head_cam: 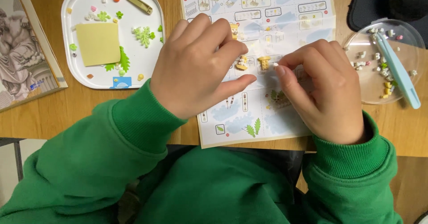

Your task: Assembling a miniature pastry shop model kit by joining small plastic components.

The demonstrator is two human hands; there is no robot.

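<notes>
Domestic hobby setting, most likely a home. Evidence: a light wooden table (53,112) carrying a folded paper instruction sheet with building diagrams (258,36), a white rounded plastic tray of tiny building pieces (147,65) and a clear round dish of parts (370,88); a framed print (22,50) lies at the table's left edge.

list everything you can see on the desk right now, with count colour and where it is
instruction sheet: 1, white and pale blue, centre of desk
small brick assemblies: 2, yellow-tan, on the sheet between the hands
tiny white piece: 1, pinched at the right fingertips
white tray: 1, upper left, rounded square
yellow plate: 1, flat square, on the tray
green leaf pieces: several, scattered on the tray
tan tool: 1, top of the tray
clear round dish: 1, right, holding small mixed pieces
light blue tweezers: 1, lying across the dish
picture: 1, grey, far left
wooden desk: 1, brown
left hand: on the sheet, green sleeve
right hand: on the sheet, green sleeve
</notes>
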